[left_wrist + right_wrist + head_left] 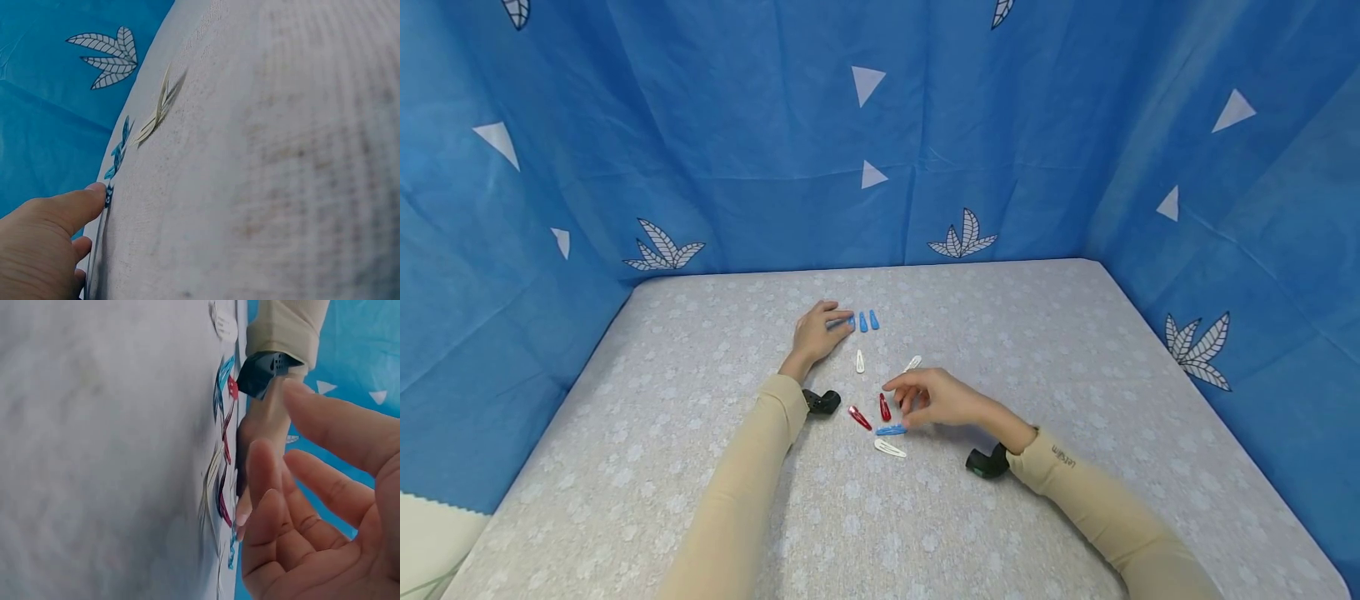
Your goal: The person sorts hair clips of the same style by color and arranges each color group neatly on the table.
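At the left end of a short row of blue hair clips [863, 322], my left hand [822, 332] has thumb and index finger on either side of one blue clip [852, 321]. The thumb of the left hand [53, 228] meets that clip [109, 195] in the left wrist view. My right hand [943, 397] is over the scattered clips, beside a red clip [885, 407] and a blue clip [891, 430]. In the right wrist view the right hand [325, 506] has loosely bent fingers, thumb apart, nothing held. Part of a further red clip is hidden by it.
A white clip [860, 361] lies below the blue row, another white clip [913, 362] behind my right hand. Nearer me are a red clip [860, 417] and a white clip [890, 448]. Blue curtains [737, 125] border the patterned table [662, 400] at the back and sides.
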